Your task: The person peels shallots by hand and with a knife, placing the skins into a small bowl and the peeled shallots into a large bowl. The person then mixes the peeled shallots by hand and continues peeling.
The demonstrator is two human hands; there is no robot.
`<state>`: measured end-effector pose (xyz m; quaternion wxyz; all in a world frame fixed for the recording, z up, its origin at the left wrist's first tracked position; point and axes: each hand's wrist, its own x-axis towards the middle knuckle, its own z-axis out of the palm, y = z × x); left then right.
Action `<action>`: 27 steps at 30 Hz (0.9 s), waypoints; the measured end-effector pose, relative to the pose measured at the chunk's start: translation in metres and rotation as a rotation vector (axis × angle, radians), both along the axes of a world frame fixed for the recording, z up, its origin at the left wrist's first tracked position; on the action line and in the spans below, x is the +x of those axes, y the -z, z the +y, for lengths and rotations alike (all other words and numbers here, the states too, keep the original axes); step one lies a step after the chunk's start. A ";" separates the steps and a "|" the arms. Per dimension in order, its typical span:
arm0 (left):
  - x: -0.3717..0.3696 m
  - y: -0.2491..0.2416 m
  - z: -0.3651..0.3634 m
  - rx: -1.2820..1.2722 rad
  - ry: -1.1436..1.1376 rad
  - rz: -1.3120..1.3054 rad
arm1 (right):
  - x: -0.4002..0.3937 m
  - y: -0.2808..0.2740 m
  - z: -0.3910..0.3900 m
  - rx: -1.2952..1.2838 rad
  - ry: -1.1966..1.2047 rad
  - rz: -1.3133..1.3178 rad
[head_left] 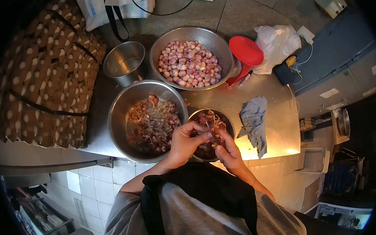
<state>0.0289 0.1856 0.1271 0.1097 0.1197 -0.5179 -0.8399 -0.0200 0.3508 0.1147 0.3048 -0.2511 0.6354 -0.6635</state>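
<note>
My left hand (pixel 184 144) is closed in a pinch above the small steel bowl (pixel 232 126), its fingertips meeting those of my right hand. What it pinches is hidden by the fingers. My right hand (pixel 229 151) is closed around a small knife (pixel 213 136), whose thin blade points up and away from me. Below both hands, the small bowl holds reddish-brown peelings (pixel 211 117). To the left, a larger steel bowl (pixel 117 136) contains shallot skins and small unpeeled-looking shallots (pixel 154 123). Behind them, peeled pink shallots (pixel 189 64) fill much of a steel colander (pixel 226 47).
An empty-looking steel pot (pixel 135 74) stands beside stacked egg trays (pixel 45 78). A grey rag (pixel 255 120) lies on the steel table (pixel 282 129) at right. Behind it are a red kitchen scale (pixel 246 50), a marker, a white plastic bag (pixel 278 47) and a cabled black device (pixel 284 73).
</note>
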 end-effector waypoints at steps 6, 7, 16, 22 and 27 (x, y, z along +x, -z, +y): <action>0.005 0.010 -0.004 -0.088 -0.002 0.031 | 0.004 -0.003 -0.007 -0.093 -0.046 -0.130; 0.004 0.006 -0.001 0.023 -0.014 0.030 | 0.006 0.001 -0.009 -0.136 -0.036 -0.161; -0.001 0.009 0.002 0.262 -0.012 0.046 | 0.016 0.011 -0.010 -0.204 0.033 -0.207; -0.006 0.007 0.015 0.215 -0.003 0.013 | 0.009 0.010 0.000 -0.198 0.063 -0.198; -0.008 -0.002 0.031 0.121 -0.012 -0.015 | 0.001 0.000 0.011 -0.251 0.047 -0.236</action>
